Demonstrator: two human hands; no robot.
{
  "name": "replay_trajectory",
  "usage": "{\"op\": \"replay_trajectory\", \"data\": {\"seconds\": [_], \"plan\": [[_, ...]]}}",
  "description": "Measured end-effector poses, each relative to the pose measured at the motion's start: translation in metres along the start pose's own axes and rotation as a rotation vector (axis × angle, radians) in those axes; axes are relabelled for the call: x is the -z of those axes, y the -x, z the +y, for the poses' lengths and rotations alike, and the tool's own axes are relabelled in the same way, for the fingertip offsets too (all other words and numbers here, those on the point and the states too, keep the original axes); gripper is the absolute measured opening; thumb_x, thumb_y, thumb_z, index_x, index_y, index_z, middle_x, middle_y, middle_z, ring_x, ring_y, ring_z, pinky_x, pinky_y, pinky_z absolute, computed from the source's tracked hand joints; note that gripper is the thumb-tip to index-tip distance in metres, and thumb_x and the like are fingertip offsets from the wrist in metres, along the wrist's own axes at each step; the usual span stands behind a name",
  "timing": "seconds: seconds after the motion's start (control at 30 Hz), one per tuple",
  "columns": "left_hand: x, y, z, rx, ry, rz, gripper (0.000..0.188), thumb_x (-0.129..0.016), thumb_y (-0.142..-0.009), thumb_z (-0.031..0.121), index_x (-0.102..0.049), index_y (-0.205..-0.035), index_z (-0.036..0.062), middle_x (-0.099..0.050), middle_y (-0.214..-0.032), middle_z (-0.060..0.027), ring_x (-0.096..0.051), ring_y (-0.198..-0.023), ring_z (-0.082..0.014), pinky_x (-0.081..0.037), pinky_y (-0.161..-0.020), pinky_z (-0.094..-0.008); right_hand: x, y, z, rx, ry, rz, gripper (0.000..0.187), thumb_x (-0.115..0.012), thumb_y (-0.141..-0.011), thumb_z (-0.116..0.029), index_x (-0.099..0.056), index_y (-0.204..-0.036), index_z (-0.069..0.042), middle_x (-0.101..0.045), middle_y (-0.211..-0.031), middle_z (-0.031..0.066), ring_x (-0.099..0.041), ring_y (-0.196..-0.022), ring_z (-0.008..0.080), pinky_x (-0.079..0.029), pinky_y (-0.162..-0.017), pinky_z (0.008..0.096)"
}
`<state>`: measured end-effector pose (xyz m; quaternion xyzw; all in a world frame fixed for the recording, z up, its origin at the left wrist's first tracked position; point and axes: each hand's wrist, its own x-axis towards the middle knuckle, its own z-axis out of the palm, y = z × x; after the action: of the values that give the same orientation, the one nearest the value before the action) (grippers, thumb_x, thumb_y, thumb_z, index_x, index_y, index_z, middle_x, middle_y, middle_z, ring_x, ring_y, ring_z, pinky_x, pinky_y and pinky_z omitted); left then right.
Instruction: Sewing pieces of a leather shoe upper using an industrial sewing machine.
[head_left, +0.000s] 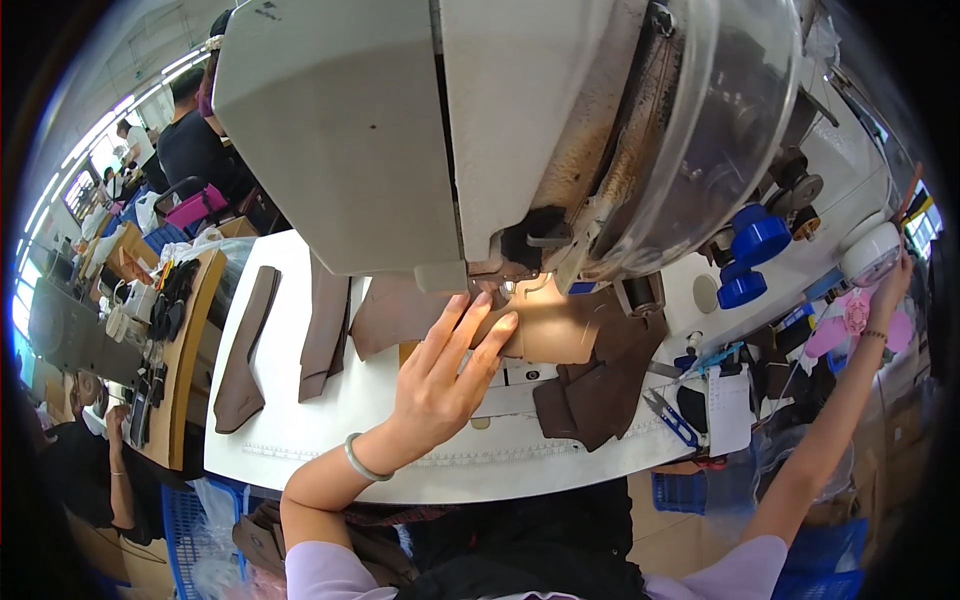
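My left hand (445,375) lies with its fingers stretched and apart on a brown leather-like piece (395,318), close by the presser foot (510,287) of a large white sewing machine (340,130). A lamp lights a tan patch (560,335) of material right of the foot. Far to the right, my right hand (893,285) grips the machine's white handwheel (870,252); its fingertips are hard to see. More brown pieces (610,395) lie folded to the right of the needle. Two long brown pieces (247,350) lie at the left.
Blue-handled snips (672,418), a paper slip (729,410) and small tools are at the white table's (400,480) right end. Blue thread knobs (757,238) stick out from the machine. Left stands a wooden bench (190,370) with another machine and a person's arm (120,470).
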<state>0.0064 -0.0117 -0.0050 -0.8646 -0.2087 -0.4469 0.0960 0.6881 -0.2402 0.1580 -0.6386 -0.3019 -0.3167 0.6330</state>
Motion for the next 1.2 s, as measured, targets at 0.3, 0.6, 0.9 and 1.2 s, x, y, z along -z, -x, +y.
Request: {"op": "replay_trajectory", "data": {"seconds": [0.3, 0.6, 0.9, 1.2], "plan": [[0.006, 0.002, -0.007, -0.01, -0.044, -0.048, 0.038, -0.067, -0.071, 0.001, -0.065, -0.109, 0.0005, -0.061, -0.114, -0.019, -0.057, -0.111, -0.0349, -0.049, -0.091, -0.0372, -0.129, 0.375, -0.307, -0.07, -0.434, -1.086, 0.033, -0.053, -0.095, -0.02, -0.062, -0.073, 0.002, -0.058, -0.057, 0.0034, -0.054, -0.047, 0.0087, -0.042, -0.045, 0.0222], [0.002, -0.005, -0.002, -0.034, -0.036, -0.032, 0.036, -0.067, -0.071, 0.001, -0.066, -0.107, 0.0005, -0.062, -0.113, -0.0188, -0.057, -0.111, -0.0347, -0.049, -0.091, -0.0368, -0.176, 0.356, -0.302, -0.965, -0.941, -1.363, 0.019, -0.043, -0.083, -0.003, -0.044, -0.065, -0.004, -0.034, -0.044, 0.001, -0.032, -0.029, 0.0116, -0.026, -0.034, 0.0236], [0.005, -0.005, 0.001, -0.027, -0.098, -0.026, 0.034, -0.069, -0.07, 0.005, -0.068, -0.104, 0.0052, -0.064, -0.113, -0.0132, -0.06, -0.11, -0.0303, -0.052, -0.083, -0.0324, -0.173, 0.367, -0.291, -0.73, -0.71, -1.467, 0.005, -0.046, -0.087, -0.001, -0.045, -0.084, -0.004, -0.049, -0.062, 0.0039, -0.038, -0.036, 0.0093, -0.03, -0.036, 0.0243], [0.016, -0.009, -0.003, -0.101, -0.139, -0.079, 0.036, -0.071, -0.069, 0.01, -0.068, -0.105, 0.0049, -0.063, -0.111, -0.0079, -0.061, -0.105, -0.027, -0.052, -0.079, -0.0343, -0.128, 0.417, -0.309, 0.85, -0.246, -0.827, 0.038, -0.069, -0.069, -0.01, -0.059, -0.105, -0.006, -0.06, -0.098, 0.0075, -0.061, -0.092, 0.0248, -0.049, -0.082, 0.0328]]}}
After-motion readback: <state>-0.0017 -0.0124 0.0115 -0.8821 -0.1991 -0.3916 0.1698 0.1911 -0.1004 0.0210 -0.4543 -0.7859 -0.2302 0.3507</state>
